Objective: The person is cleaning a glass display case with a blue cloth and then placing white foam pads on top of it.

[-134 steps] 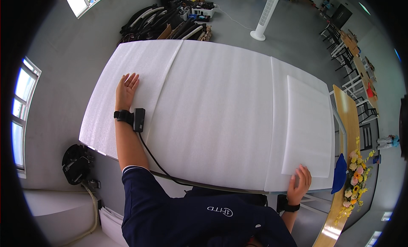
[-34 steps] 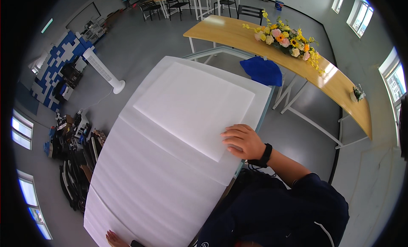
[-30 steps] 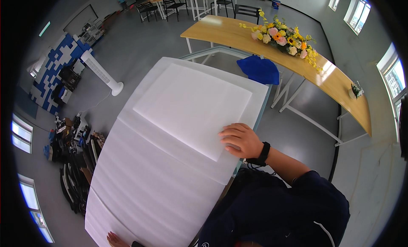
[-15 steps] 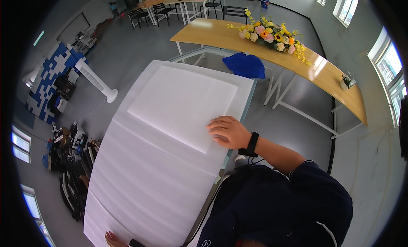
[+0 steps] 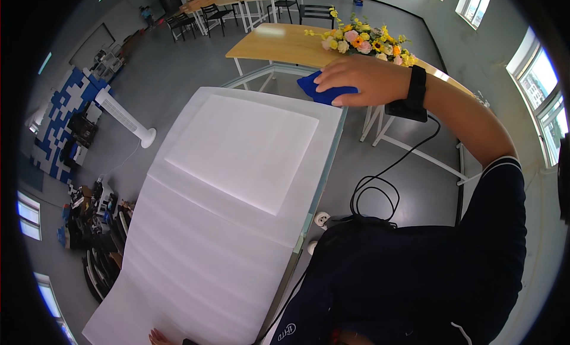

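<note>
A large white foam sheet [image 5: 208, 268] covers most of the glass-edged table [image 5: 328, 173], with soft ripples across its near half. On its far half lies a smaller white rectangular sheet [image 5: 243, 149]. My right hand [image 5: 371, 81], a black band on its wrist, reaches over the blue cloth [image 5: 323, 94] at the table's far right corner. Its fingers are stretched and the thumb is apart; the hand hides part of the cloth, and whether they touch is unclear. At the bottom edge my left hand [image 5: 159, 338] rests on the foam sheet, only its spread fingers showing.
Beyond the corner stands a curved wooden table [image 5: 267, 43] bearing a flower arrangement [image 5: 368, 41]. A black cable [image 5: 380, 184] hangs in loops from my right wrist. A white tower fan [image 5: 126, 116] stands on the floor at left, with piled items [image 5: 98, 214] nearer me.
My right hand has left the edge of the smaller white sheet and moved far and right to the blue cloth. The foam sheet's near left corner now spreads further left.
</note>
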Tool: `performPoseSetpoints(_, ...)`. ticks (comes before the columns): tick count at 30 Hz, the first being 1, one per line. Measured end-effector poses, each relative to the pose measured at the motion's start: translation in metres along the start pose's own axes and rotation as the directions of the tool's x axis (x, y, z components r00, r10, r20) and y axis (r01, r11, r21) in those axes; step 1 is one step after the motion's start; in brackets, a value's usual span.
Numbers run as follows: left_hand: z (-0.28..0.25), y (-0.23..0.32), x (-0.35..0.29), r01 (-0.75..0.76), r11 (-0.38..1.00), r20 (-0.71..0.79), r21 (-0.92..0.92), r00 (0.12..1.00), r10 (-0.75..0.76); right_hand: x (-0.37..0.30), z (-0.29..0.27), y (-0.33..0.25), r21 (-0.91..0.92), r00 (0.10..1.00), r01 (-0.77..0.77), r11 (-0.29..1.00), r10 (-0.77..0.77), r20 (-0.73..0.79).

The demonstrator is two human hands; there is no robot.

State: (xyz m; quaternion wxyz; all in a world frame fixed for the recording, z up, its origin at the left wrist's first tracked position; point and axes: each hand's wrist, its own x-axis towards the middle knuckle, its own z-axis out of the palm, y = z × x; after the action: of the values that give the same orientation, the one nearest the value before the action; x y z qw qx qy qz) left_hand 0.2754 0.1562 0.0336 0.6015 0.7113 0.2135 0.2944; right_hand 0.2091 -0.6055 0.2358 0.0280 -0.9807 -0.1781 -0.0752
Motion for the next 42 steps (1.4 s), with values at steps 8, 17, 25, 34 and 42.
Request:
performPoseSetpoints(8,0.014,0.01,-0.009,0.106,0.976,0.044,-0.192,0.994,-0.1,-0.001,0.083,0.109,0.146,0.917,-0.392,0.908,0.374,0.136)
performPoseSetpoints(17,-0.018,-0.028,0.02,-0.004,0.996,0.018,0.084,1.0,0.002,0.056,0.169,0.086,0.042,0.726,-0.615,0.787,0.545,0.42)
performPoseSetpoints(25,-0.019,-0.012,0.005,0.089,0.987,-0.041,-0.137,0.995,-0.095,0.062,0.178,0.121,0.101,0.871,-0.413,0.905,0.361,0.334)
performPoseSetpoints(34,-0.019,-0.024,0.014,0.167,0.853,0.009,-0.494,0.982,-0.187,0.08,0.163,0.151,0.066,0.746,-0.646,0.76,0.61,0.268)
performPoseSetpoints(42,-0.041,-0.035,0.011,0.046,0.874,-0.1,-0.484,0.989,-0.108,0.089,0.174,0.154,0.106,0.782,-0.584,0.805,0.522,0.342)
